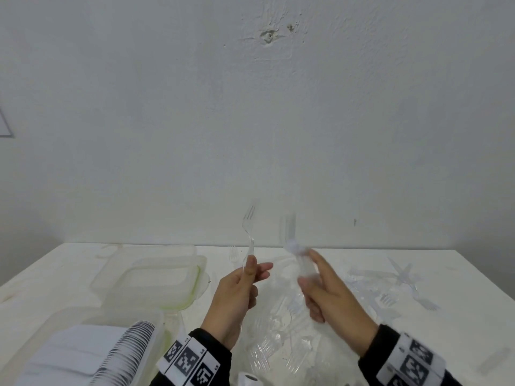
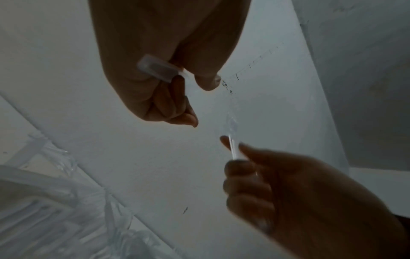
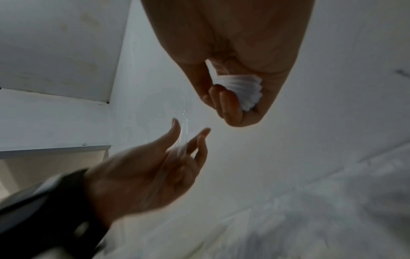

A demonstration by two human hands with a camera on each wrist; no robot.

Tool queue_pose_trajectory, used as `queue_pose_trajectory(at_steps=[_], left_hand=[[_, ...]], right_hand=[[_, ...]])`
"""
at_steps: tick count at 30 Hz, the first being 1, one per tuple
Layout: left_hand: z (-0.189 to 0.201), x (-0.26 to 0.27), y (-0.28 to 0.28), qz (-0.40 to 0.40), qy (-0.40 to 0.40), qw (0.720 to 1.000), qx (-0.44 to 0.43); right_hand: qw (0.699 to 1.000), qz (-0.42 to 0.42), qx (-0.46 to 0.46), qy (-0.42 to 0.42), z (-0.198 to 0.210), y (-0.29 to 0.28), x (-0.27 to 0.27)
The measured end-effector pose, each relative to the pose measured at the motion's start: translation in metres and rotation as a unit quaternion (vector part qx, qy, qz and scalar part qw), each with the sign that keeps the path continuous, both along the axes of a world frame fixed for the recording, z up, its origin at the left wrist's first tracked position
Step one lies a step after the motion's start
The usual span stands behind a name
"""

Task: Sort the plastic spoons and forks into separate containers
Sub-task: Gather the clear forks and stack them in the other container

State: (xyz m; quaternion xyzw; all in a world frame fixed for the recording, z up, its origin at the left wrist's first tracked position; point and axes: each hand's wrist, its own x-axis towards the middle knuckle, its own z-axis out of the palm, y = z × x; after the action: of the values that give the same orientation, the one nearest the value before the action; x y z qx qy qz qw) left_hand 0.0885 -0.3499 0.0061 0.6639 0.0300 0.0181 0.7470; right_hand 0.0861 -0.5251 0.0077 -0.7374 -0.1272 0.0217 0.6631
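Note:
My left hand (image 1: pixel 252 270) pinches the handle of one clear plastic fork (image 1: pixel 249 232) and holds it upright, tines up, above the table. In the left wrist view the fork's handle end (image 2: pixel 155 70) sticks out from the curled fingers. Just to the right, my right hand (image 1: pixel 306 271) grips a stacked bundle of clear cutlery (image 1: pixel 294 252). It is blurred, so forks or spoons cannot be told. The right wrist view shows the bundle's layered handle ends (image 3: pixel 241 89) in the fist. A heap of clear cutlery (image 1: pixel 278 330) lies on the table below both hands.
A clear container with a green seal (image 1: pixel 195 277) stands at the left of the white table (image 1: pixel 459 263). A nearer container (image 1: pixel 50 321) holds stacked white pieces (image 1: pixel 125 349). Loose clear forks (image 1: pixel 404 277) lie at the right. A white wall rises behind the table.

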Motion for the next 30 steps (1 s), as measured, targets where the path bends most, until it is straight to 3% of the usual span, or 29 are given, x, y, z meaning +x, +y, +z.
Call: queue_pose_trajectory(at_steps=[6,15,19,25,30], left_hand=[[-0.013,-0.006,-0.007,-0.068,0.011,0.996,0.061],[-0.02,-0.001,0.005,-0.074,-0.01,0.983,0.167],[-0.016,-0.004,0.001,-0.118,-0.015,0.981,0.156],[-0.01,-0.001,0.005,-0.092,-0.009,0.989,0.119],[-0.001,0.001,0.002,-0.106,-0.016,0.991,0.081]], right_hand=[[0.995,-0.038,-0.037,-0.08,0.058,0.002,0.037],[0.991,-0.049,-0.089,-0.083,0.061,-0.001,0.048],[0.99,-0.06,-0.095,-0.083,0.058,-0.004,0.051],[0.993,-0.057,-0.096,-0.049,0.068,-0.019,0.058],[0.99,0.035,-0.135,0.02,0.066,-0.02,0.056]])
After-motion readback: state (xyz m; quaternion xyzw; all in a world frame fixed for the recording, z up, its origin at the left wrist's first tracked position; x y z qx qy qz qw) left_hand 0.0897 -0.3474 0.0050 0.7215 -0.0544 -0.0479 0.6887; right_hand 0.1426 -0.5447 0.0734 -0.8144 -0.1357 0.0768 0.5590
